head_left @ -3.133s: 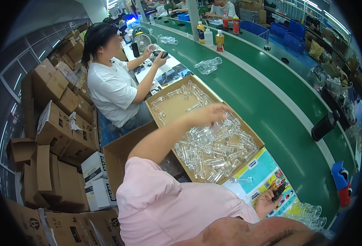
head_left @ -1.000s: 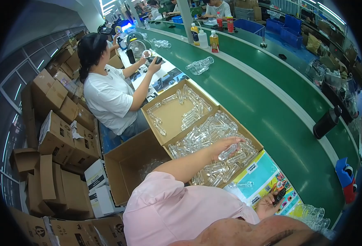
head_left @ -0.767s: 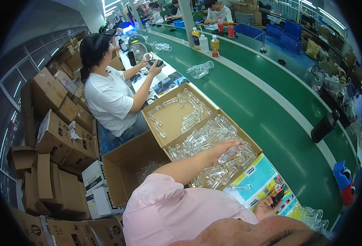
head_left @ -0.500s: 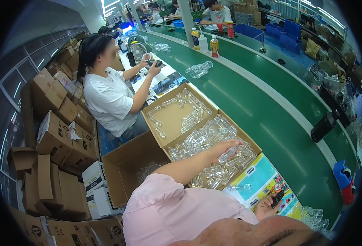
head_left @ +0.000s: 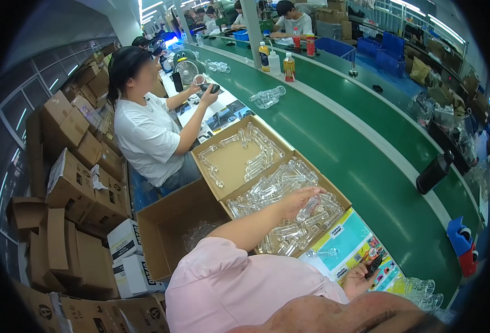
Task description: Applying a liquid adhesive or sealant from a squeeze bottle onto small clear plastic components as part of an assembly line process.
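My left hand point(head_left: 301, 202) reaches into a cardboard tray point(head_left: 342, 198) heaped with clear, tube-shaped pieces point(head_left: 273, 187). Its fingers curl around one clear tube piece point(head_left: 308, 208), held just over the heap; the thumb is mostly hidden. At the lower right, my right hand point(head_left: 357, 278) grips a small, dark, bottle-like object point(head_left: 374, 266) above a colourful printed sheet point(head_left: 350, 237). Another clear piece point(head_left: 327, 252) lies on that sheet, between the tray and my right hand.
A second tray point(head_left: 223, 158), with clear pieces along its sides, adjoins beyond. An open carton point(head_left: 164, 233) stands at my left. More clear pieces point(head_left: 417, 291) lie at lower right beside the green bench point(head_left: 367, 166). A co-worker point(head_left: 148, 127) in white sits farther along, holding a dark object.
The view has shifted slightly. My left hand stays over the heap with the clear piece, and my right hand still grips the dark object, tilted a little differently.
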